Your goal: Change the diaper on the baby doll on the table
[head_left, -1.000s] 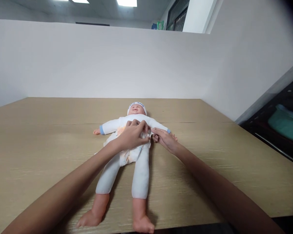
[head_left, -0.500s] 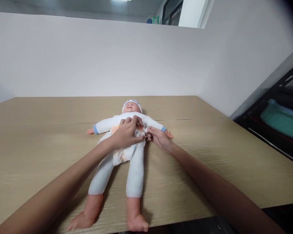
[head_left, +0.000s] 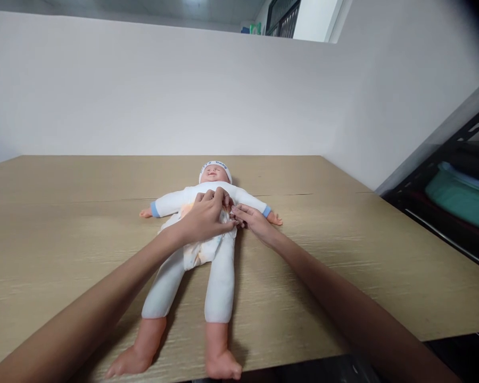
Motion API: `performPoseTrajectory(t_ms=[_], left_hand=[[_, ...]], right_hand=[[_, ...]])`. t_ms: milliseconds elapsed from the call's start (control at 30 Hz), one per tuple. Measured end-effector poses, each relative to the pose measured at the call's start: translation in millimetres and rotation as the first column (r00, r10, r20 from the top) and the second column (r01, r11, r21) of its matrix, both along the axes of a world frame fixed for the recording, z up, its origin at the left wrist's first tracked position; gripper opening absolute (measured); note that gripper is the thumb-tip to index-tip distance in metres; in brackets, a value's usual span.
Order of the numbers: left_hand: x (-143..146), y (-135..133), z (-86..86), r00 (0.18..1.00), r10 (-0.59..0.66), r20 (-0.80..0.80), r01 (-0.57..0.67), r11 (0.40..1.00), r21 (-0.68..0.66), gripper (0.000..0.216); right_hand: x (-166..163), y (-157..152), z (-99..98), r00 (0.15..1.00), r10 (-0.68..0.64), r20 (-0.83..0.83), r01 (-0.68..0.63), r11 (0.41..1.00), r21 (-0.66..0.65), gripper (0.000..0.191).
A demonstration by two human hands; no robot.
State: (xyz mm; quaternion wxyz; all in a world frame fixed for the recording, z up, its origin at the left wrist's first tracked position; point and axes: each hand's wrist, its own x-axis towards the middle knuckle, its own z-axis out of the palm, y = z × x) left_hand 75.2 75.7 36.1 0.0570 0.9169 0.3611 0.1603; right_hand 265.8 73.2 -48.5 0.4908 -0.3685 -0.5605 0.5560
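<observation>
A baby doll (head_left: 220, 290) in white clothing with blue cuffs and a white printed cap lies on its back, feet toward me. Around its hips is a white diaper (head_left: 199, 254) with orange and coloured prints. My left hand (head_left: 208, 215) lies across the diaper's front, fingers curled over its upper edge and thumb toward the right side. At that right side of the waist, my right hand (head_left: 255, 221) pinches the diaper's side edge, close to the left thumb. The fingertips of both hands partly hide the edge being held.
The doll rests on a wide wood-toned table (head_left: 83, 255). A pale wall (head_left: 163, 90) stands behind it. At the right, a black metal rack (head_left: 443, 223) holds a green basin (head_left: 463, 199), past the table's edge.
My right hand has moved slightly left, toward the middle of the diaper and the left hand. The left hand stays nearly in place. The whole view has shifted a little.
</observation>
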Motion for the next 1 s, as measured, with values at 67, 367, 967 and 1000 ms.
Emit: performPoseTrajectory(t_ms=[67, 367, 967, 1000], left_hand=[[0.2, -0.1, -0.4, 1.0, 0.003, 0.006, -0.003, 1.0, -0.001, 0.035], [-1.2, 2.0, -3.0, 0.999, -0.015, 0.03, 0.015, 1.0, -0.002, 0.033], [-3.3, 0.8, -1.8, 0.997, -0.036, 0.074, 0.039, 0.998, -0.04, 0.031], [-3.1, 0.6, -1.8, 0.996, -0.032, 0.078, 0.036, 0.998, -0.043, 0.032]], right_hand=[[-1.2, -2.7, 4.7, 1.0, -0.01, 0.024, 0.011, 1.0, -0.016, 0.048], [-10.3, -5.4, 13.2, 0.996, -0.07, 0.049, 0.072, 0.996, -0.043, 0.05], [0.3, -11.6, 7.1, 0.992, -0.097, 0.074, 0.1, 0.994, -0.042, 0.057], [-1.4, -11.4, 7.6, 0.991, -0.107, 0.078, 0.11, 0.993, -0.044, 0.057]])
